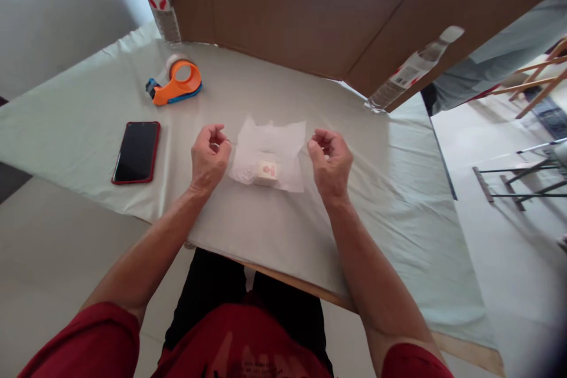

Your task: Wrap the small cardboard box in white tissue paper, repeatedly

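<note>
A crumpled sheet of thin white paper lies spread on the covered table in front of me. On its near part sits a small cream-coloured block or box with reddish print on top. My left hand is just left of the paper, thumb and fingers pinched; a faint thin line shows at its fingertips. To the right of the paper, my right hand has its fingers curled and thumb against them, with a small pale spot inside. What either hand pinches is too small to tell.
An orange and blue tape dispenser and a red-cased phone lie at the left. Water bottles stand at the left and right, against a brown cardboard panel. A wrinkled pale cloth covers the table.
</note>
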Demonstrator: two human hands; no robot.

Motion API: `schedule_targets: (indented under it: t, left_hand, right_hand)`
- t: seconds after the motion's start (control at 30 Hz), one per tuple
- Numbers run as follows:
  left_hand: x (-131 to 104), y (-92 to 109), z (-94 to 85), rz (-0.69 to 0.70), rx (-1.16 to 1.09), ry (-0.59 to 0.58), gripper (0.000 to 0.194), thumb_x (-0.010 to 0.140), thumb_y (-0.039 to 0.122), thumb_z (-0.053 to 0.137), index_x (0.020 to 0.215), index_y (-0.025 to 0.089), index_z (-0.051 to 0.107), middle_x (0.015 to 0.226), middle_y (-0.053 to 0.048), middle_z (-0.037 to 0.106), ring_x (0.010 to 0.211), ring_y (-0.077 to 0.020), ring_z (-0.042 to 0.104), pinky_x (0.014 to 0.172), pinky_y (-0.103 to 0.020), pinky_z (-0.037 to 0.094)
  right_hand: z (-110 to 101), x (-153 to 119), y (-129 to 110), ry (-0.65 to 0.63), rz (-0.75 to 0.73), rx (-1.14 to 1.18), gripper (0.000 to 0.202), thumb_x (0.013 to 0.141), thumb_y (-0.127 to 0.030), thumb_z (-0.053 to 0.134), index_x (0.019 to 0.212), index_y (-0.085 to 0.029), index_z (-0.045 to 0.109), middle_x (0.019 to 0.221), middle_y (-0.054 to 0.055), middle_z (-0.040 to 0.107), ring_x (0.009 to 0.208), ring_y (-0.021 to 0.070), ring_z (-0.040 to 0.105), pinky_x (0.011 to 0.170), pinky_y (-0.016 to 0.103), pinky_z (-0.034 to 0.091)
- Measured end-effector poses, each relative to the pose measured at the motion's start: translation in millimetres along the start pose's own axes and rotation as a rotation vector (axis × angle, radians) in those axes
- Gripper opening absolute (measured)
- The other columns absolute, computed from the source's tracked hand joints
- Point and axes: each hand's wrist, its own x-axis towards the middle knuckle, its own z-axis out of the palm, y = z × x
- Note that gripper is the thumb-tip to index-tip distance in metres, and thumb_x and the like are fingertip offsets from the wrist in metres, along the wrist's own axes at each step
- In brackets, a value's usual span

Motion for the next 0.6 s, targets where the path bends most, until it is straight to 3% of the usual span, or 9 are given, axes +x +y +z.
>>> schedule_targets:
  t: [0.03, 0.1, 0.2, 0.27, 0.37, 0.5, 0.6]
  left_hand:
    - [-3.1, 3.6, -1.6, 0.124, 0.017, 0.003, 0.028, 0.078, 0.021, 0.056, 0.105, 0.018, 0.065, 0.086, -0.002, 0.066, 0.076, -0.0138, 0.060, 0.073, -0.027, 0.052]
    - [-9.3, 9.3, -4.1, 0.326, 0.050, -0.103, 0.025, 0.083, 0.023, 0.055, 0.105, 0.019, 0.066, 0.093, -0.004, 0.070, 0.085, -0.0165, 0.064, 0.082, -0.031, 0.054]
    - [-14.6, 10.7, -5.3, 0.442, 0.105, -0.344, 0.036, 0.088, 0.030, 0.055, 0.121, 0.018, 0.064, 0.122, -0.011, 0.070, 0.112, -0.0231, 0.064, 0.098, -0.039, 0.052]
    - [-14.5, 8.7, -5.4, 0.418, 0.134, -0.470, 0.045, 0.092, 0.036, 0.054, 0.131, 0.016, 0.060, 0.132, -0.015, 0.067, 0.122, -0.0257, 0.062, 0.104, -0.042, 0.049]
    - [-11.7, 9.1, -7.8, 0.340, 0.178, -0.573, 0.048, 0.096, 0.045, 0.049, 0.130, 0.014, 0.063, 0.113, -0.012, 0.074, 0.105, -0.0248, 0.067, 0.100, -0.042, 0.049]
    - [-6.4, 19.4, -16.8, 0.190, 0.075, -0.668, 0.048, 0.098, 0.052, 0.042, 0.101, 0.015, 0.072, 0.075, -0.004, 0.069, 0.071, -0.0180, 0.062, 0.076, -0.032, 0.050]
    - [-0.2, 25.4, -25.0, 0.036, -0.090, -0.873, 0.047, 0.098, 0.051, 0.044, 0.074, 0.017, 0.066, 0.069, -0.003, 0.066, 0.067, -0.0162, 0.062, 0.069, -0.028, 0.049]
  right_hand:
    - [-3.2, -4.8, -6.9, -0.092, -0.053, -0.022, 0.029, 0.088, -0.040, 0.061, 0.109, -0.021, 0.067, 0.104, 0.006, 0.072, 0.090, 0.0180, 0.066, 0.085, 0.035, 0.054]
    - [-6.3, -13.2, -16.6, -0.291, -0.107, -0.085, 0.034, 0.086, -0.043, 0.064, 0.112, -0.021, 0.068, 0.111, 0.008, 0.073, 0.097, 0.0212, 0.068, 0.088, 0.038, 0.055]
    - [-6.6, -21.4, -19.3, -0.462, -0.098, -0.193, 0.047, 0.081, -0.041, 0.072, 0.122, -0.019, 0.066, 0.112, 0.011, 0.074, 0.099, 0.0250, 0.069, 0.089, 0.041, 0.055]
    - [-8.2, -25.4, -18.1, -0.498, -0.122, -0.232, 0.042, 0.084, -0.035, 0.070, 0.122, -0.018, 0.068, 0.103, 0.009, 0.075, 0.094, 0.0242, 0.069, 0.088, 0.041, 0.055]
    - [-15.9, -32.3, -18.3, -0.487, -0.242, -0.281, 0.024, 0.091, -0.028, 0.062, 0.110, -0.022, 0.074, 0.097, 0.007, 0.074, 0.092, 0.0233, 0.067, 0.088, 0.041, 0.053]
    - [-32.7, -43.5, -16.5, -0.443, -0.331, -0.355, 0.021, 0.092, -0.023, 0.059, 0.099, -0.024, 0.078, 0.098, 0.009, 0.073, 0.094, 0.0244, 0.067, 0.087, 0.043, 0.052]
    - [-45.8, -50.3, -16.8, -0.406, -0.310, -0.368, 0.017, 0.092, -0.025, 0.062, 0.098, -0.023, 0.078, 0.099, 0.009, 0.073, 0.096, 0.0246, 0.068, 0.089, 0.044, 0.053]
